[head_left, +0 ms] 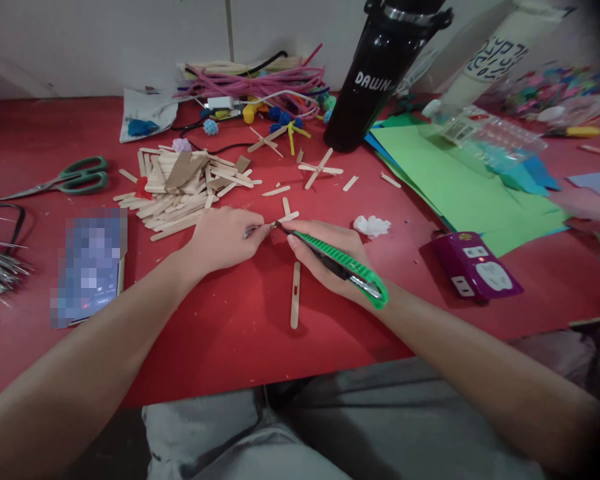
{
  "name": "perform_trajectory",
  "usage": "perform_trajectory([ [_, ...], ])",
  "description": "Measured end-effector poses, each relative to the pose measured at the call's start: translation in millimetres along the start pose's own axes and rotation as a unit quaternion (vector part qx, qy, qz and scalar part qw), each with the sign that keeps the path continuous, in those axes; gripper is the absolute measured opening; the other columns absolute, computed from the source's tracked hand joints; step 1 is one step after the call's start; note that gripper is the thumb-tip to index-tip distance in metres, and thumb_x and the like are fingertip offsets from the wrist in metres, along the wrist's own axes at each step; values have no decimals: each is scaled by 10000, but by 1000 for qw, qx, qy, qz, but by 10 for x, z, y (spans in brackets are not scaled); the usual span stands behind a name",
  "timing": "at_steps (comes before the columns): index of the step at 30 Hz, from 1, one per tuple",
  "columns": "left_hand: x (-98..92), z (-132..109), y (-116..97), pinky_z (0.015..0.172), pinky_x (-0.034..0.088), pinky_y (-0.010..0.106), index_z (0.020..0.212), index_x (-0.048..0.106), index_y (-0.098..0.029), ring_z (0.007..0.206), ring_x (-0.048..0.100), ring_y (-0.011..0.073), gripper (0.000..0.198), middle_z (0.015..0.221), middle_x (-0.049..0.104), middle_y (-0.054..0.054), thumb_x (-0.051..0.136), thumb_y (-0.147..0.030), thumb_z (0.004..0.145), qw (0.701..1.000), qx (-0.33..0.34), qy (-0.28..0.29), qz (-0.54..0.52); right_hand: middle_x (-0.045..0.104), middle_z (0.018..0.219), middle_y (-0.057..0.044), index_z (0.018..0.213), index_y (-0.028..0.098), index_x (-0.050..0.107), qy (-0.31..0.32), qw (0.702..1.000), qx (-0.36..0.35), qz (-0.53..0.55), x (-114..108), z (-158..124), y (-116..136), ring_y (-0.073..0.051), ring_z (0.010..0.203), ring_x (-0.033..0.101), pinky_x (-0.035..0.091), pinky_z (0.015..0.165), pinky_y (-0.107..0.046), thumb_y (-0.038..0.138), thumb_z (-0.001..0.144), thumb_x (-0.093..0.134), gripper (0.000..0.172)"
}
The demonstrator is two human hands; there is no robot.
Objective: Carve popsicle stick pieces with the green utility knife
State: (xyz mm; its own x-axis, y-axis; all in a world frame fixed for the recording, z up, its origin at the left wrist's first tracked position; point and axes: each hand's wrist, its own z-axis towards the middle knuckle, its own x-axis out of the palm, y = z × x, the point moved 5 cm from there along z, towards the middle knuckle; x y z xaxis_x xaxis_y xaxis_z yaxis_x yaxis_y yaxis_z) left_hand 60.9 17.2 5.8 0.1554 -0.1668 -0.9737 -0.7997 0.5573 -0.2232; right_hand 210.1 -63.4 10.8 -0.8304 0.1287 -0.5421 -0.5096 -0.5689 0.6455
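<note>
My right hand [333, 257] is closed around a green box cutter [343, 257], its blade end pointing left toward the fingertips of my left hand. My left hand [230, 240] is pinched shut just beside that tip; a small pale end and a dark shiny bit show at its fingers, too little to name. Right behind the fingertips lie two craft sticks [287, 208], one across the other. Closer to me, a single craft stick [295, 295] with a small slot cut in its middle lies flat on the red table [220, 347].
Behind my left hand is a heap of craft sticks [180, 193]. Crossed sticks [321, 169] lie farther back. Green scissors [80, 179] and a phone [93, 267] are left. A black bottle [375, 73], green paper [445, 167], crumpled tissue [372, 227] and purple socket box [475, 267] are right.
</note>
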Motion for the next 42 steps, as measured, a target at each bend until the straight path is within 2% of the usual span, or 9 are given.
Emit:
perform_trajectory([
  [9, 10, -3, 4, 550, 233, 319, 663, 618, -223, 682, 591, 207, 413, 697, 683, 40, 371, -464, 889, 1000, 2, -10, 9, 712, 961, -62, 1135, 199, 632, -2, 1000, -12, 0, 12, -11, 8, -153, 838, 688, 569, 804, -293, 170, 917, 540, 238],
  [17, 5, 1, -5, 569, 259, 320, 730, 676, -234, 696, 601, 205, 410, 730, 706, 44, 377, -458, 898, 1000, 4, -3, 5, 725, 916, -47, 1086, 208, 653, -15, 1000, -6, -20, 29, -42, -56, -149, 788, 695, 573, 744, -278, 162, 902, 547, 217],
  [23, 1, -6, 2, 569, 266, 314, 737, 670, -234, 694, 601, 200, 420, 715, 695, 34, 366, -474, 899, 1000, 5, -4, -6, 719, 995, -54, 1117, 217, 647, -27, 1000, 0, 1, 2, -39, -50, -161, 865, 694, 569, 813, -300, 181, 909, 559, 229],
  [35, 10, 2, 7, 557, 259, 316, 689, 629, -224, 684, 602, 205, 428, 701, 690, 36, 360, -483, 897, 1000, 8, -11, 5, 712, 953, -52, 1117, 213, 635, -9, 1000, -8, -6, -1, -4, 4, -160, 854, 691, 566, 822, -301, 184, 919, 542, 220],
  [42, 18, 9, -1, 558, 251, 325, 683, 628, -223, 695, 612, 217, 423, 711, 699, 44, 362, -472, 898, 1000, 11, -11, 19, 700, 900, -58, 1113, 191, 627, 1, 1000, -21, -4, 6, 5, 33, -144, 794, 678, 563, 770, -281, 153, 914, 519, 229],
])
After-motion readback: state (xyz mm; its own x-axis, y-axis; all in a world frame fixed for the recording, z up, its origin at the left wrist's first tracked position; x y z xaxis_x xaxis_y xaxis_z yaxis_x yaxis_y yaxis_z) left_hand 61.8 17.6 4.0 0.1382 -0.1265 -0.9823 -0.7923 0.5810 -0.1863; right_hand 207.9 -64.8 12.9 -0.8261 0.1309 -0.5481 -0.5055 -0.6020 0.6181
